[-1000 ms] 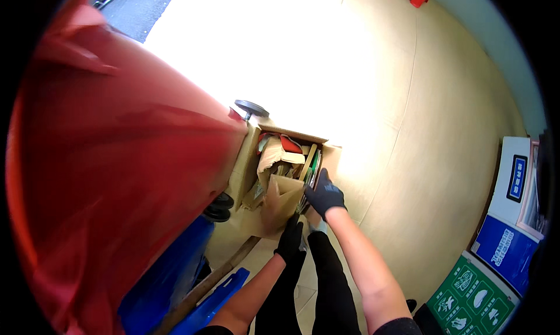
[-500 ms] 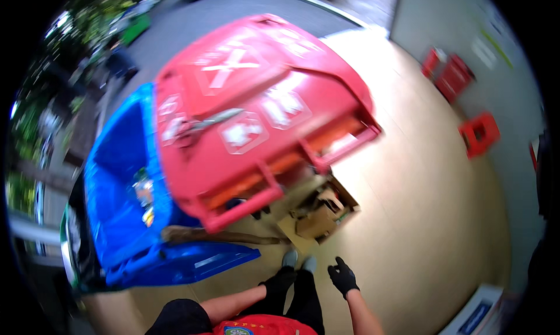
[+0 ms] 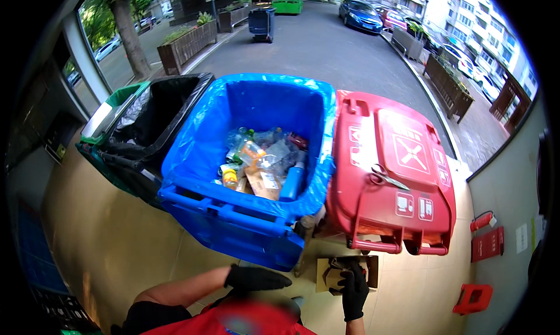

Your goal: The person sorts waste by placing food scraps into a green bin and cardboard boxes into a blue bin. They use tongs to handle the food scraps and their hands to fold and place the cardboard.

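Note:
My left hand [image 3: 256, 278], in a black glove, is held flat in front of my body with its fingers stretched out and nothing in it. Below the red bin, my gloved right hand [image 3: 354, 285] is over an open cardboard box [image 3: 372, 272] on the floor; its fingers look apart and hold nothing visible. Pieces of cardboard lie in the box, partly covered by that hand. Ahead stands a blue bin [image 3: 233, 233] lined with blue plastic, holding bottles and packaging. Scissors [image 3: 388, 177] rest on the closed lid of the red bin [image 3: 356, 209].
A wooden stick [image 3: 304, 236] stands between the blue and red bins. Left of them is an open bin with a black liner [image 3: 146, 148]. A red stool [image 3: 472, 299] and a fire extinguisher [image 3: 482, 221] are by the right wall. Beyond lies a road [image 3: 315, 43] with parked cars.
My view has swung, levelled and sharpened: the red bin moved from the middle to the right, and the blue bin is now central. My right hand now overlaps the cardboard box.

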Demonstrator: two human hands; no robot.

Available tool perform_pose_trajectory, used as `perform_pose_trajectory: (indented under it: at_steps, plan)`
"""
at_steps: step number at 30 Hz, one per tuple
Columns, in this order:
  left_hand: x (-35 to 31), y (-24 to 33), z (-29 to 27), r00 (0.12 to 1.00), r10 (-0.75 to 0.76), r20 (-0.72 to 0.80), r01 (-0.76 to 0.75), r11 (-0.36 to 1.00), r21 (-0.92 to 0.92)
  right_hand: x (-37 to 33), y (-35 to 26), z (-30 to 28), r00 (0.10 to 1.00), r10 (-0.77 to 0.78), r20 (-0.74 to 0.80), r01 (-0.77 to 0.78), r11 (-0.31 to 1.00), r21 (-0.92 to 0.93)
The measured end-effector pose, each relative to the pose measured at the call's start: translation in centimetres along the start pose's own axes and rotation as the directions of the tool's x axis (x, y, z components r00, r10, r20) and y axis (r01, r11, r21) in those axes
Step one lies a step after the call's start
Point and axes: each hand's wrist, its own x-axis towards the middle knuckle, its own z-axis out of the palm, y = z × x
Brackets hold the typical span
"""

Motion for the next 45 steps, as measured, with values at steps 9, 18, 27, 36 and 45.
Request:
perform_pose_trajectory:
  at_steps: [9,18,27,36,45]
  plan:
    - [-14.1,9.6,-26.5,0.903,0.142,-0.405,-0.068,0.979,0.192,5.8,-9.9,18.7,0.756,-0.654,0.034,0.592,0.66,-0.461]
    - [-3.7,-10.8,-39.3,0.921,-0.281,-0.27,0.314,0.127,0.941,9.2,-11.2,24.8,0.866,-0.5,0.021,0.429,0.721,-0.544]
    - [6.6,-25.9,-41.2,0.917,0.095,-0.388,0.399,-0.171,0.901,9.7,-10.7,25.0,0.834,-0.55,-0.034,0.421,0.676,-0.604]
    - [5.1,-12.5,-43.5,0.972,-0.213,-0.103,0.059,-0.205,0.977,9.9,-10.6,24.5,0.828,-0.56,-0.034,0.454,0.705,-0.545]
    - [2.4,1.1,-46.2,0.936,-0.173,-0.308,0.293,-0.106,0.95,9.5,-10.6,23.8,0.793,-0.608,0.029,0.543,0.685,-0.486]
